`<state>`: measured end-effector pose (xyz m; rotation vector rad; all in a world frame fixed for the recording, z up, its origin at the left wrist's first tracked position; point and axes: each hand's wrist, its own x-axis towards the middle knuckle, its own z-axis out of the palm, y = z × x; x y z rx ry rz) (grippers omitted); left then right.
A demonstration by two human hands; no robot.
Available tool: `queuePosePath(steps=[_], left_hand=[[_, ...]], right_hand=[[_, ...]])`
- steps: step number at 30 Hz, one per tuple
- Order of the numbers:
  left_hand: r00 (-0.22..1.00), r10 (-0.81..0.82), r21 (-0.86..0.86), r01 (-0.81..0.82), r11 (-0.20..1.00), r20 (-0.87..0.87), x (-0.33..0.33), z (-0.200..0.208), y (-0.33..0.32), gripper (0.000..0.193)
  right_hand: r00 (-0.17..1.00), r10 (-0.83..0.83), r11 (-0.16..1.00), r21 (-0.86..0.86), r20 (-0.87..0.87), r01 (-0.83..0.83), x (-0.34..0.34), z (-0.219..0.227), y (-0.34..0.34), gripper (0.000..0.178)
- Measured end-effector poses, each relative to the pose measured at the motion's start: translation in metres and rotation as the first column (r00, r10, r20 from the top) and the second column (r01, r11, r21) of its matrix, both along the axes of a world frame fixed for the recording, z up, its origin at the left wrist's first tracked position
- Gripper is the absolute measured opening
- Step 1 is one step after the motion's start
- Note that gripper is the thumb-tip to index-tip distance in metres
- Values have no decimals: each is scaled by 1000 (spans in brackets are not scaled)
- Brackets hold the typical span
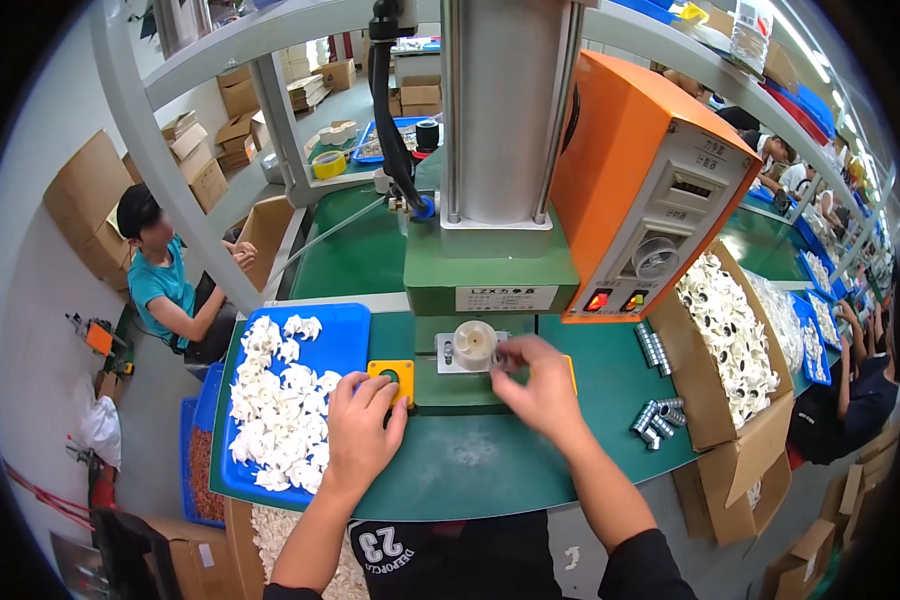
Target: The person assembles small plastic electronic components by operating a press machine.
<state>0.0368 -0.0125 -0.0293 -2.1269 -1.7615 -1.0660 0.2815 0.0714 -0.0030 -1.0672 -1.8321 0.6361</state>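
My left hand (362, 430) rests with its fingers spread beside a yellow button box (407, 371) with a green button, holding nothing. The thumb lies close to the box's near edge. My right hand (542, 388) is curled in a pinch at the right side of a round, clear-and-white fixture (475, 345). Its fingertips hold something small that I cannot make out. The fixture sits on a metal plate at the base of a green press (490, 275). Beyond the right hand, a second yellow box (571, 374) is mostly hidden.
A blue tray (358, 325) of white plastic parts (280, 430) lies at left. On the right are stacks of metal rings (654, 349), more rings (658, 422) and a cardboard box (692, 385) of white parts. An orange control box (610, 170) stands beside the press. A person (165, 275) sits at left.
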Motion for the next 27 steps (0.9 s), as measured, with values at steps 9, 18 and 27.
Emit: queuePosePath(steps=[9,18,27], left_hand=[[999,-9,-12,9,1000,36,0,-4,0,26],[998,-62,-28,62,998,30,0,0,2,28],[998,-65,-71,66,995,20,-8,9,2,26]], right_hand=[[996,-87,977,-198,-25,81,-29,29,33,31],[913,-300,922,328,276,204,60,-46,-22,28],[897,-278,931,325,343,164,61,-48,-18,19]])
